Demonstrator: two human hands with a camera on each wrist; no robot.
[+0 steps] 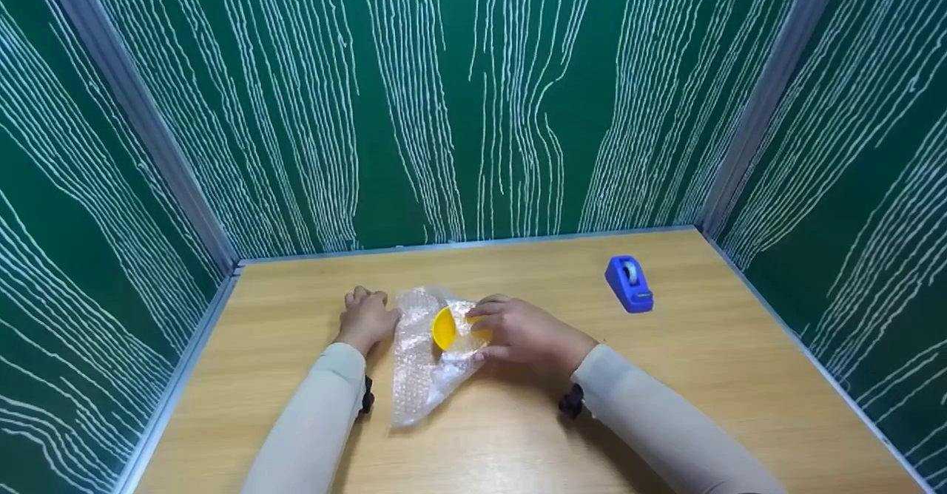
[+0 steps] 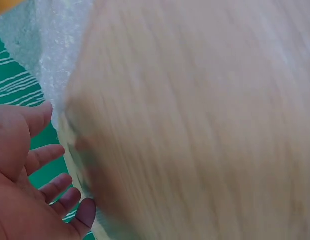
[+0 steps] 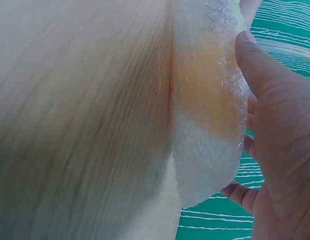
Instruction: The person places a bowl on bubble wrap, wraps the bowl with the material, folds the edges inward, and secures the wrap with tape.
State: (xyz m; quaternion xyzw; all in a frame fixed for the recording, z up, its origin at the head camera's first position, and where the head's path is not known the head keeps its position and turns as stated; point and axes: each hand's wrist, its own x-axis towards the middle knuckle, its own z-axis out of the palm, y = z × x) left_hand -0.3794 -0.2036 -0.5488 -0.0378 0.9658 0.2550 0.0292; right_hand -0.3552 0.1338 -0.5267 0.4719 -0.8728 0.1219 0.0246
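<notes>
A sheet of bubble wrap [image 1: 414, 376] lies on the table, its right part folded over a small yellow bowl or cup [image 1: 442, 329]. The yellow rim shows on the left; the rest is seen only through the plastic. My right hand [image 1: 529, 335] holds the folded wrap against the yellow piece from the right, thumb toward me and fingers over the far side. In the right wrist view the wrap [image 3: 207, 165] shows the yellow piece as an orange blur. My left hand [image 1: 366, 320] rests at the sheet's left edge, fingers loosely bent, thumb by the plastic.
A blue tape dispenser [image 1: 629, 285] with a roll of tape stands at the back right of the wooden table [image 1: 281, 316]. Green panels [image 1: 488, 146] with wavy white lines enclose the table at the back and both sides, joined by grey metal posts.
</notes>
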